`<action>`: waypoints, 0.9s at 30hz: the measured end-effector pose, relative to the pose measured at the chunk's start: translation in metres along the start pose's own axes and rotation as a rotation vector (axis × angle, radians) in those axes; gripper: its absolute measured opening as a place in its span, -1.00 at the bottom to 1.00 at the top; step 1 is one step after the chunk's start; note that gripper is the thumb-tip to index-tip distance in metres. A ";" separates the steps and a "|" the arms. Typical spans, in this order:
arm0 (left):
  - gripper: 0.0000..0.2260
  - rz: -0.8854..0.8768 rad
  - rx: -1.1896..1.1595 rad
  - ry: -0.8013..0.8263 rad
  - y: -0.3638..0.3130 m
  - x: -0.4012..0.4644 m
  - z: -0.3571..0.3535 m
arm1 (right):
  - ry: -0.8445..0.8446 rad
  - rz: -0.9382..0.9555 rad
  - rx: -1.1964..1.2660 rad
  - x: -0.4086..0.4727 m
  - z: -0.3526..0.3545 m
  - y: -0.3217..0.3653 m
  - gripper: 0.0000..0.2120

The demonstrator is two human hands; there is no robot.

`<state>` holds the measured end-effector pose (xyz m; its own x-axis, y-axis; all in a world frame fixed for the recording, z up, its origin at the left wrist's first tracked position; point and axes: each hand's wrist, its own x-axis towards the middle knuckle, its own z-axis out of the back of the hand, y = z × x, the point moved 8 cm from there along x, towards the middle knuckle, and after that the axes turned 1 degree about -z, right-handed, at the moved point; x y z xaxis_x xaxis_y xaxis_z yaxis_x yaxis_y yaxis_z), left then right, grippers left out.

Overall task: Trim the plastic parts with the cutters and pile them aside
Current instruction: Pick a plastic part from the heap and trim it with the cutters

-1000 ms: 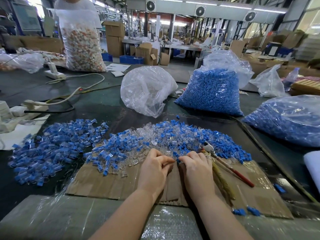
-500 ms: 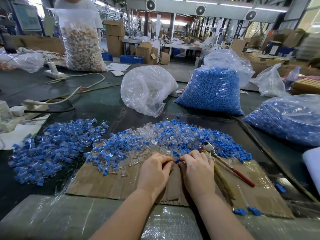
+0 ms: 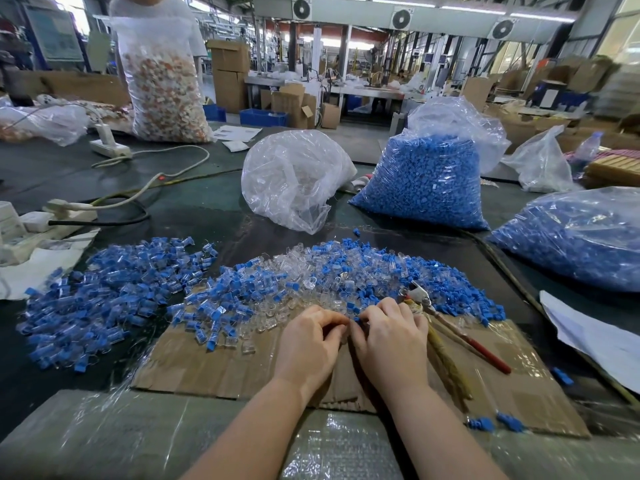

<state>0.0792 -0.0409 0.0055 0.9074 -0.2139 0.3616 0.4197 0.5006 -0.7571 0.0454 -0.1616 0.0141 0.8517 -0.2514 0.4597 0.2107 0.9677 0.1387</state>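
Observation:
My left hand (image 3: 310, 336) and my right hand (image 3: 389, 336) meet over a cardboard sheet (image 3: 207, 368), fingers curled, pinching a small blue plastic part (image 3: 356, 319) between them. Just beyond lies a mixed heap of blue and clear parts (image 3: 329, 275). A separate pile of blue-and-clear parts (image 3: 104, 289) spreads at the left. The cutters (image 3: 453, 329), with red handles, lie on the cardboard right of my right hand, untouched.
Bags of blue parts (image 3: 426, 188) (image 3: 581, 237) stand at the back right, a clear bag (image 3: 294, 178) at centre back. Power strips and cables (image 3: 52, 220) lie at the left. A person with a tall bag (image 3: 162, 81) stands behind the table. White paper (image 3: 599, 337) lies at right.
My hands have edged slightly forward toward the heap and closed together on the blue part. The cutters and piles have not moved.

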 end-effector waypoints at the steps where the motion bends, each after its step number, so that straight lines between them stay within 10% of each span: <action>1: -0.88 0.001 -0.001 0.001 0.000 0.000 0.000 | 0.017 -0.005 -0.002 0.000 -0.001 0.000 -0.76; 27: -0.82 0.108 -0.100 -0.008 0.006 -0.001 0.005 | 0.069 0.046 0.166 -0.006 -0.002 0.000 -0.80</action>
<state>0.0804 -0.0332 0.0037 0.9474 -0.1568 0.2789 0.3198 0.4343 -0.8421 0.0416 -0.1596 0.0094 0.8907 -0.1993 0.4085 0.0935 0.9598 0.2645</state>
